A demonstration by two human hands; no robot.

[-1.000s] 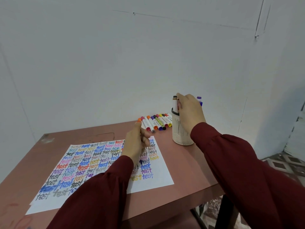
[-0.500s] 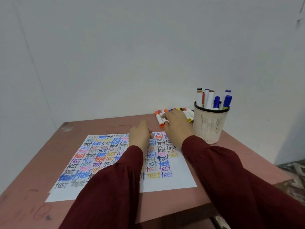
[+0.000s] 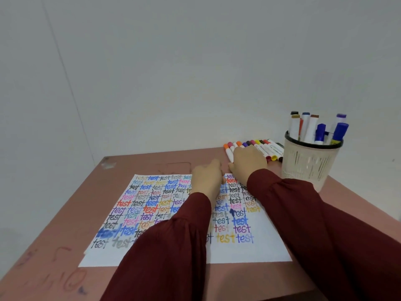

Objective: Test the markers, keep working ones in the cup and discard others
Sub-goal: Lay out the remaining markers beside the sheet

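A row of several capped markers [image 3: 265, 148] lies on the pink table [image 3: 54, 224] by the wall. My right hand [image 3: 247, 164] rests over the left part of that row, back of the hand up, with its fingertips hidden. My left hand [image 3: 206, 181] sits on the top edge of the test paper [image 3: 152, 205], fingers loosely curled and holding nothing I can see. At the right stands a ribbed cup [image 3: 308, 164] with a dark rim. It holds several upright markers [image 3: 310, 129].
The paper is covered with coloured "test" words. White walls close the table in at the back and left. The table's front edge runs under my dark red sleeves. Faint scribbles mark the near left tabletop.
My right hand left the cup and came down onto the row of loose markers. The view swung left and down. My left hand stayed on the paper.
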